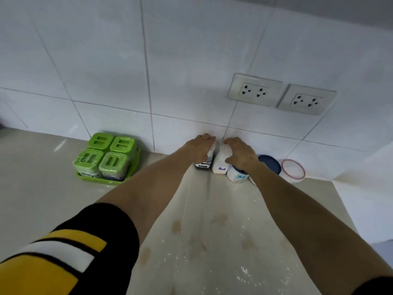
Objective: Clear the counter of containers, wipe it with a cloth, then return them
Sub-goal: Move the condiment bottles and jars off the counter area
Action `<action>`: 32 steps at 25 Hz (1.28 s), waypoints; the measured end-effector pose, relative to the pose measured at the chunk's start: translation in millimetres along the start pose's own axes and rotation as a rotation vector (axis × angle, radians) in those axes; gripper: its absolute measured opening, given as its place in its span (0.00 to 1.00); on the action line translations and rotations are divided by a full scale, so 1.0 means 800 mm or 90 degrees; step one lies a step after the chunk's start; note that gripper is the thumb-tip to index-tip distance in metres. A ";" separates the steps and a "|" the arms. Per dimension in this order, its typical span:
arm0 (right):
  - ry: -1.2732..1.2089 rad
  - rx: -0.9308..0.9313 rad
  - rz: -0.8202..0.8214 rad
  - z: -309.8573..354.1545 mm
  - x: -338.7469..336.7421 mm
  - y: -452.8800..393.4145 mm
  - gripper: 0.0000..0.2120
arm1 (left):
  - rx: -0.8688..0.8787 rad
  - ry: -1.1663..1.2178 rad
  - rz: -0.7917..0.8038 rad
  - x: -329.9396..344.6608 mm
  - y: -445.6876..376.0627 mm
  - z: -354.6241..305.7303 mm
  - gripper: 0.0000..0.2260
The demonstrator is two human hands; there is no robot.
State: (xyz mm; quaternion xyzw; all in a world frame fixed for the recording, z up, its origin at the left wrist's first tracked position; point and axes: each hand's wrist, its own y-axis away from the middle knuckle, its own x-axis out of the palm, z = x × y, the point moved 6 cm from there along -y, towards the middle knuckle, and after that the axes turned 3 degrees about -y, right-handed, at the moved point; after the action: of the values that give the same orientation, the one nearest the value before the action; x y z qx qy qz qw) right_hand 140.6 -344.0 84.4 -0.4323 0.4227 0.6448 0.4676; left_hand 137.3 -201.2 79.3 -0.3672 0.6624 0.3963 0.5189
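Left hand (201, 149) curled over a dark-filled jar (203, 163) at the wall, right hand (240, 153) gripping the white salt jar (221, 165) beside it, blue-lidded tub (271, 163) and four green-lidded boxes (106, 157) on the counter (42, 177).
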 end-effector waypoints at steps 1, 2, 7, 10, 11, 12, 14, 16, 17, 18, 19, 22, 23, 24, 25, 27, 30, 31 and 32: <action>0.001 -0.007 -0.001 -0.002 0.002 -0.002 0.31 | -0.011 -0.015 -0.007 0.002 -0.005 -0.005 0.29; 0.006 -0.016 -0.004 -0.001 0.004 -0.003 0.30 | -0.026 -0.029 -0.020 0.004 -0.008 -0.008 0.27; 0.025 -0.061 -0.012 0.007 0.005 0.000 0.29 | -0.062 -0.015 -0.068 0.001 -0.003 -0.009 0.24; 0.043 -0.080 -0.006 0.017 0.003 0.010 0.29 | -0.048 0.027 -0.072 0.002 0.020 0.000 0.22; 0.041 -0.090 -0.004 0.027 0.001 0.019 0.29 | -0.050 0.030 -0.072 0.000 0.035 0.007 0.21; 0.040 -0.100 -0.002 0.038 0.000 0.028 0.29 | -0.052 0.035 -0.067 -0.001 0.051 0.016 0.21; 0.036 -0.120 0.000 0.065 0.001 0.044 0.29 | -0.047 0.052 -0.064 -0.006 0.083 0.035 0.21; 0.028 -0.128 -0.003 0.095 0.003 0.065 0.28 | -0.036 0.059 -0.061 -0.008 0.122 0.052 0.21; 0.024 -0.128 -0.005 0.113 0.007 0.076 0.27 | -0.031 0.062 -0.062 -0.009 0.144 0.062 0.21; 0.021 -0.127 -0.003 0.133 0.011 0.086 0.27 | -0.025 0.068 -0.068 -0.012 0.167 0.073 0.21; 0.021 -0.127 0.004 0.155 0.017 0.095 0.27 | -0.023 0.076 -0.072 -0.014 0.191 0.087 0.22; 0.034 -0.136 0.022 0.226 0.042 0.117 0.28 | -0.030 0.078 -0.071 -0.020 0.258 0.138 0.22; 0.034 -0.137 0.029 0.246 0.050 0.121 0.28 | -0.032 0.076 -0.070 -0.021 0.275 0.157 0.21; 0.030 -0.140 0.033 0.265 0.058 0.124 0.28 | -0.037 0.075 -0.064 -0.020 0.291 0.176 0.21; 0.024 -0.141 0.037 0.288 0.066 0.126 0.28 | -0.045 0.075 -0.056 -0.019 0.307 0.197 0.21; 0.013 -0.143 0.034 0.331 0.079 0.126 0.27 | -0.064 0.065 -0.041 -0.018 0.333 0.237 0.21; 0.009 -0.154 0.021 0.387 0.093 0.117 0.27 | -0.079 0.042 -0.039 -0.020 0.354 0.283 0.21; 0.016 -0.155 0.018 0.401 0.099 0.112 0.27 | -0.082 0.040 -0.040 -0.019 0.357 0.294 0.21; 0.025 -0.153 0.014 0.412 0.104 0.108 0.28 | -0.084 0.041 -0.044 -0.020 0.359 0.302 0.21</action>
State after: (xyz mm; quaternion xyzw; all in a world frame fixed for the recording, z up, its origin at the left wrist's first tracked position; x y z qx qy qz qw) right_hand -12.2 -29.3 105.8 -0.4928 0.3565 0.6874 0.3969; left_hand -21.7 138.3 100.4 -0.4356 0.6382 0.4088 0.4856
